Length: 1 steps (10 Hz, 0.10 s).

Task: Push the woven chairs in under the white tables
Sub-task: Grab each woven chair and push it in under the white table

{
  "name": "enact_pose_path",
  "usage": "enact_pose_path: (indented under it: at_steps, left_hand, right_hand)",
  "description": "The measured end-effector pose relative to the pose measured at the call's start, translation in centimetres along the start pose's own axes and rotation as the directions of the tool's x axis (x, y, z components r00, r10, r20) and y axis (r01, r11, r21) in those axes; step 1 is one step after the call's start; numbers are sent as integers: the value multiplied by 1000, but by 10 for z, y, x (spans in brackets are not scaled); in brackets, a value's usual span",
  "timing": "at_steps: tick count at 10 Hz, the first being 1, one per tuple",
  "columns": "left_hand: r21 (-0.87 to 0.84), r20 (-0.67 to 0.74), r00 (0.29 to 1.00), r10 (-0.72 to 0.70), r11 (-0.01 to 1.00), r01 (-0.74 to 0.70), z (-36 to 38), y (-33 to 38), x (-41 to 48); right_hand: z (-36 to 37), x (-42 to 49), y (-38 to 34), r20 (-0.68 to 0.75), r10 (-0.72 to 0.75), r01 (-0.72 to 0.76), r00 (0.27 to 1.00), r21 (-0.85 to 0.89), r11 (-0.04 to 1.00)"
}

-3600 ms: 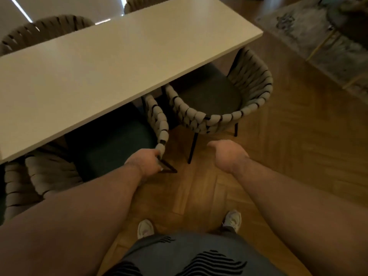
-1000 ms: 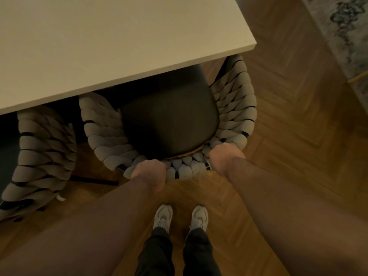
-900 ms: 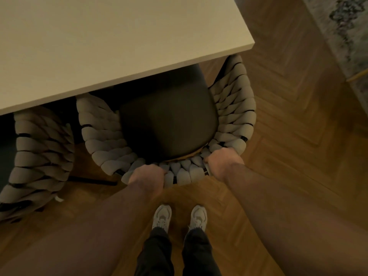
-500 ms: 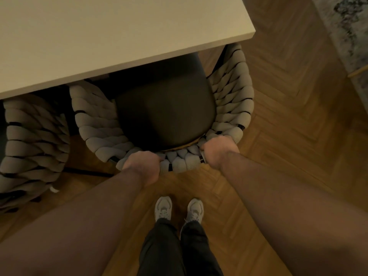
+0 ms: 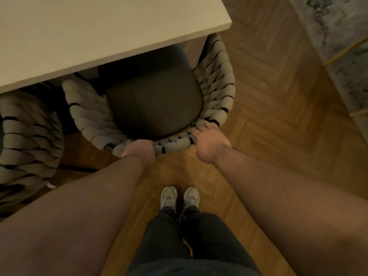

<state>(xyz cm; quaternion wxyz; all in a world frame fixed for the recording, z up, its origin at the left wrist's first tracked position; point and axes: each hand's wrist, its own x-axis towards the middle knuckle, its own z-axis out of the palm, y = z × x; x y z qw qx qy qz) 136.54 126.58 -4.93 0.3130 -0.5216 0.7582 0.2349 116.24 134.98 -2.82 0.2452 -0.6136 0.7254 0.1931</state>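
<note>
**Pushing the chair (image 5: 217,80) under the table (image 5: 99,26)**

Your left hand (image 5: 139,149) and right hand (image 5: 209,142), set apart, each gripped the chair's back rim. Its seat sat half under the table. You needed an even, straight push toward the table.

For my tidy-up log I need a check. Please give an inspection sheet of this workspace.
Surface: white table, its edge over the chair's seat.
Job's things: woven chair partly under the table; second woven chair beside it, at left.
Clutter: nothing seen.
Hands: left hand and right hand both grip the woven chair's back rim.
Cables: nothing seen.
Surroundings: herringbone wood floor; rug at right.
</note>
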Motion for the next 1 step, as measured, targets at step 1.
enact_pose_path:
  at_steps: [1]
  left_hand:
    - [-192, 46, 998, 37, 981, -27, -13, 3, -15]
  right_hand:
    - [-11, -15, 10, -20, 0, 2, 1000, 134, 991]
